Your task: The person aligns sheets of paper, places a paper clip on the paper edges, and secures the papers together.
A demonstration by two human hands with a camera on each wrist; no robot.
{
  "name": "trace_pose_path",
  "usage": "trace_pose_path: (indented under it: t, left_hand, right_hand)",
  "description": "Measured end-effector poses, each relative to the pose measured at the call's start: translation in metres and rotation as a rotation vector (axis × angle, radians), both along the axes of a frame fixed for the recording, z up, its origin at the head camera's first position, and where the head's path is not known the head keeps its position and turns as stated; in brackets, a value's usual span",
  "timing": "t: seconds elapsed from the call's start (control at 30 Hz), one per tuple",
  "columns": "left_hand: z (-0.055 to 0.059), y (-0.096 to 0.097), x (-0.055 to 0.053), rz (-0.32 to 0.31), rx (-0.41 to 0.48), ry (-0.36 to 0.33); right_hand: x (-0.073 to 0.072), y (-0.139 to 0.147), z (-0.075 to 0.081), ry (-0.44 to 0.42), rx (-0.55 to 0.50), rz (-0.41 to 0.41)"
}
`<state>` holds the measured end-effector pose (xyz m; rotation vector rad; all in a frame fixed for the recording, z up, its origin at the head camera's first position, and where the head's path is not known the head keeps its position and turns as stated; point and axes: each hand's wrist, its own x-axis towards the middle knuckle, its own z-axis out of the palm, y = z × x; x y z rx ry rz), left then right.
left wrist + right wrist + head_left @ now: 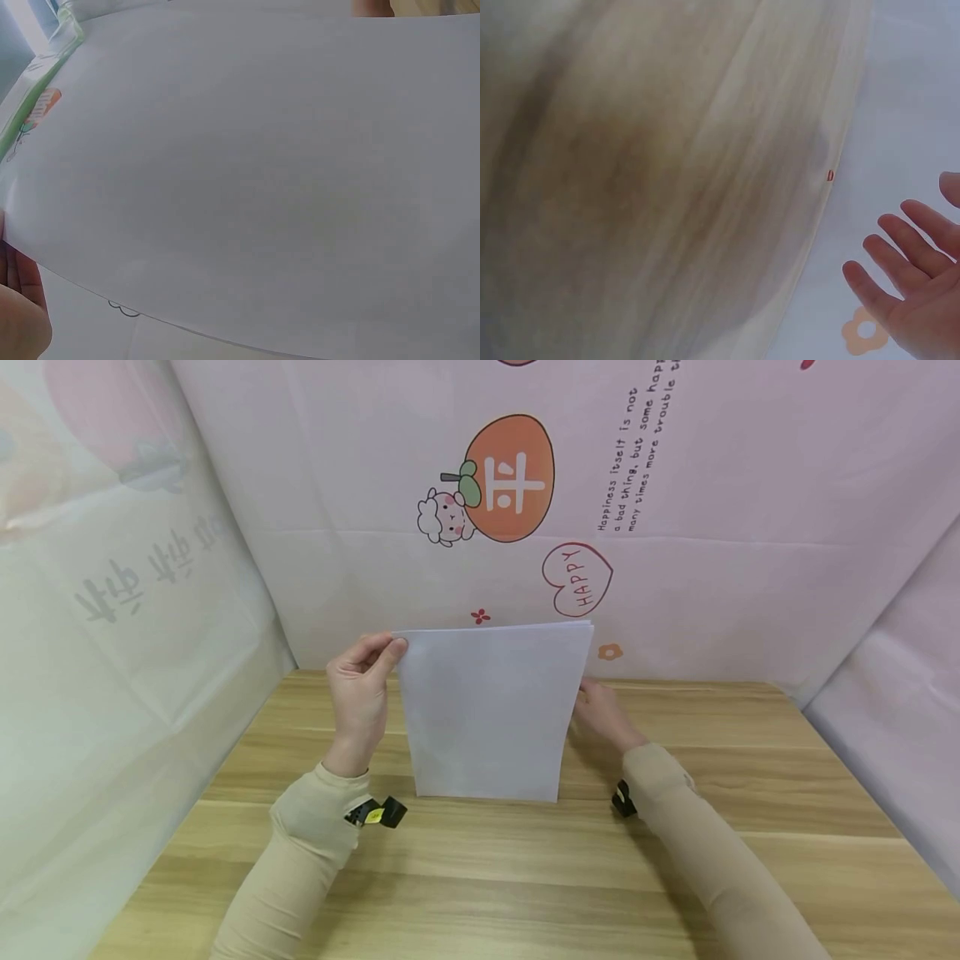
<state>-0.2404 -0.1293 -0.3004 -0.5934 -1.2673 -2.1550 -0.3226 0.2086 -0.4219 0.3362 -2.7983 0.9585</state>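
White sheets of paper point(491, 714) stand upright above the wooden table, their lower edge at or close to its surface. At the top right corner the edges of more than one sheet show. My left hand point(362, 685) pinches the top left corner, thumb in front and fingers behind. In the left wrist view the paper point(247, 172) fills most of the picture, and part of the left hand point(21, 315) shows at the lower left. My right hand point(602, 710) is by the paper's right edge, fingertips partly hidden behind it. The right wrist view shows this hand point(919, 270) with fingers spread, holding nothing.
The wood-grain table point(480, 877) reaches back to a printed white cloth point(337, 585) hanging behind it. More cloth hangs at the left point(112, 693) and right sides. A black wrist device point(378, 812) sits on the left wrist, another point(622, 799) on the right.
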Motion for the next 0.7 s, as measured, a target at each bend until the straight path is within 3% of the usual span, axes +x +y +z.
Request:
trace_pose_path:
  t: [0.7]
  left_hand:
    - [0.0, 0.001, 0.002, 0.006, -0.016, 0.003]
  right_hand:
    - [-0.01, -0.001, -0.004, -0.057, 0.154, 0.086]
